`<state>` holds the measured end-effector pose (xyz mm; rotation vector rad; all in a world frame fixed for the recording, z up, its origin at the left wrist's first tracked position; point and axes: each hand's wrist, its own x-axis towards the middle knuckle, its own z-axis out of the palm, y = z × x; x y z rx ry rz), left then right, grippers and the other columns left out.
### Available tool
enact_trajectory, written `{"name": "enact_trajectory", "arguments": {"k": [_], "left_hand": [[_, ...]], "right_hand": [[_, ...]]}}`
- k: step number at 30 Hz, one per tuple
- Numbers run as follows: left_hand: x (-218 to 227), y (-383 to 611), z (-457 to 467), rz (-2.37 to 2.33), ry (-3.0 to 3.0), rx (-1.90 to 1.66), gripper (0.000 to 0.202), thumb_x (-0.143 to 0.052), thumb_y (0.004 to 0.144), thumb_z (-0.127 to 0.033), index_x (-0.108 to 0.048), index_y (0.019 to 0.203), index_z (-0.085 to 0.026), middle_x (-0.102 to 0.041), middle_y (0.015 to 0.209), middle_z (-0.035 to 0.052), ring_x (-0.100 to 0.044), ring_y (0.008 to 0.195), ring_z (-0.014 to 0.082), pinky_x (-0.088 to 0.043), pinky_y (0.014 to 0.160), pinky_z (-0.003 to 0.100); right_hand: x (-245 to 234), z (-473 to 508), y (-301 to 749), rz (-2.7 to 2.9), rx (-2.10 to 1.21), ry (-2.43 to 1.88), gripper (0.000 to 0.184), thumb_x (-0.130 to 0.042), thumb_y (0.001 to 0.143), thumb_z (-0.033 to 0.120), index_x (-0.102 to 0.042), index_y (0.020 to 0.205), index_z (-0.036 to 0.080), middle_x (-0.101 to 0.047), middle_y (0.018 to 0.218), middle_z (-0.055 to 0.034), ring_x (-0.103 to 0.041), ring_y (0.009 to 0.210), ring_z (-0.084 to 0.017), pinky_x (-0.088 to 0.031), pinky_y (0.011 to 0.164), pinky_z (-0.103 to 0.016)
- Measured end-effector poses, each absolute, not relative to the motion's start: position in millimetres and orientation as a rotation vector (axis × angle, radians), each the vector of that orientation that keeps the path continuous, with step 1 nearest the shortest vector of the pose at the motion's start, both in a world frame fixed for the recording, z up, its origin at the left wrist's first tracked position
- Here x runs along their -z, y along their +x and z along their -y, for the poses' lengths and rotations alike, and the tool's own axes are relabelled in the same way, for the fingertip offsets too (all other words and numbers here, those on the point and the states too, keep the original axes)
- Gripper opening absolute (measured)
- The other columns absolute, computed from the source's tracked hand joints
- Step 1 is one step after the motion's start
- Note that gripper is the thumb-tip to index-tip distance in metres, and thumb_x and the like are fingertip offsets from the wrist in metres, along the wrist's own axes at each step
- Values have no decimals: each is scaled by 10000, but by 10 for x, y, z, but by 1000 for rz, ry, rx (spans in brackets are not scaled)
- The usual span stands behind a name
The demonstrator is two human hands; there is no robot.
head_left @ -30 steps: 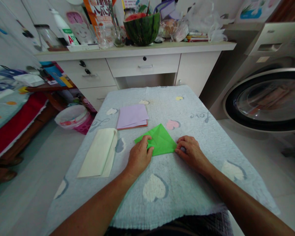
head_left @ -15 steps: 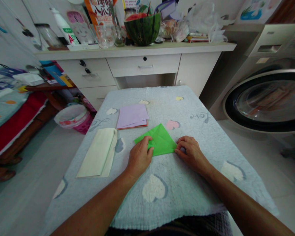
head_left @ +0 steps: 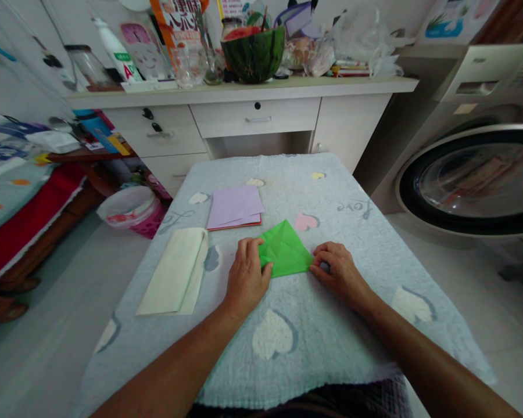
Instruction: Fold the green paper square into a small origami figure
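A green sheet of folded paper (head_left: 285, 248) lies on the cloth-covered table, its peak pointing away from me and crease lines across it. My left hand (head_left: 247, 271) grips its left side, with thumb at the near edge and fingers over the left corner, which they hide. At the right corner, my right hand (head_left: 336, 268) pinches the paper between thumb and fingertips. Behind it sits a stack of square paper (head_left: 236, 206), lilac on top with a red edge beneath. To the left lies a folded pale green cloth or paper piece (head_left: 171, 271).
The table wears a light blue cloth (head_left: 348, 337) with heart patterns. Beyond it stands a white cabinet (head_left: 287, 116) bearing a cut watermelon (head_left: 253, 57), jars and bags. A washing machine (head_left: 475, 145) is at right, a lined pink bin (head_left: 135, 212) at left.
My left fingers have shifted over the green paper's left corner, covering the tip that showed before. My right hand keeps its hold on the right corner.
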<state>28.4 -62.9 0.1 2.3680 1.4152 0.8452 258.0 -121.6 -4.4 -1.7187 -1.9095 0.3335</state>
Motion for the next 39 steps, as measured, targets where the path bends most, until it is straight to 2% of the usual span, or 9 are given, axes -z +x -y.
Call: {"name": "enact_trajectory", "arguments": {"k": [6, 9, 12, 15, 18, 23, 28, 33, 39], "left_hand": [[-23, 282, 642, -1375, 2642, -588, 47, -561, 869, -158, -587, 882, -195, -582, 873, 42, -533, 874, 221, -462, 806, 365], [-26, 292, 686, -1289, 2801, -412, 132, -513, 904, -139, -626, 875, -200, -614, 817, 39, -547, 805, 210, -451, 753, 352], [-32, 309, 793, -1275, 2936, -270, 110, -535, 884, -128, -626, 854, -182, -619, 816, 53, -559, 780, 220, -452, 707, 359], [-15, 321, 927, -1273, 3027, -242, 138, -541, 874, -130, -627, 974, -170, -622, 889, 71, -569, 826, 231, -463, 713, 364], [32, 318, 1013, -1273, 3060, -275, 296, -538, 889, -182, -578, 1181, -164, -623, 991, 100, -571, 872, 246, -477, 725, 384], [87, 307, 1032, -1244, 3071, -246, 344, -502, 907, -195, -553, 1246, -172, -572, 1255, 133, -563, 964, 256, -487, 765, 411], [38, 317, 1018, -1230, 3074, -275, 323, -492, 916, -198, -570, 1226, -151, -608, 1214, 139, -573, 967, 268, -483, 801, 435], [68, 310, 982, -1145, 3069, -357, 298, -501, 912, -193, -575, 1193, -127, -616, 1141, 142, -546, 1099, 280, -467, 930, 448], [164, 289, 970, -1133, 3052, -321, 445, -500, 866, -115, -491, 1305, -184, -550, 1209, 129, -524, 1128, 266, -508, 901, 408]], "right_hand": [[64, 1217, 2579, 1903, -330, -1720, 60, -667, 788, 186, -632, 746, 210, -621, 965, -64, -522, 941, -245, -394, 856, -419], [61, 1217, 2578, 1902, -330, -1716, 63, -671, 784, 185, -633, 739, 209, -622, 965, -67, -524, 939, -247, -394, 859, -423], [55, 1214, 2580, 1903, -331, -1709, 72, -669, 784, 183, -630, 731, 211, -626, 958, -65, -527, 939, -247, -398, 855, -423], [47, 1209, 2582, 1907, -330, -1706, 79, -666, 786, 179, -624, 727, 212, -627, 948, -62, -534, 934, -244, -400, 855, -423], [46, 1205, 2582, 1916, -322, -1707, 79, -664, 794, 190, -627, 728, 215, -628, 947, -63, -539, 929, -241, -401, 862, -423], [68, 1209, 2586, 1918, -304, -1708, 81, -662, 797, 198, -629, 726, 219, -630, 952, -58, -543, 933, -240, -404, 853, -416], [63, 1211, 2587, 1916, -303, -1709, 72, -663, 792, 194, -632, 730, 212, -631, 953, -65, -542, 933, -245, -408, 853, -425], [57, 1205, 2588, 1926, -301, -1700, 75, -652, 794, 197, -625, 726, 213, -633, 947, -64, -548, 921, -242, -415, 848, -429], [64, 1219, 2583, 1915, -284, -1704, 70, -659, 780, 184, -624, 730, 217, -633, 951, -63, -548, 937, -243, -420, 856, -420]]}}
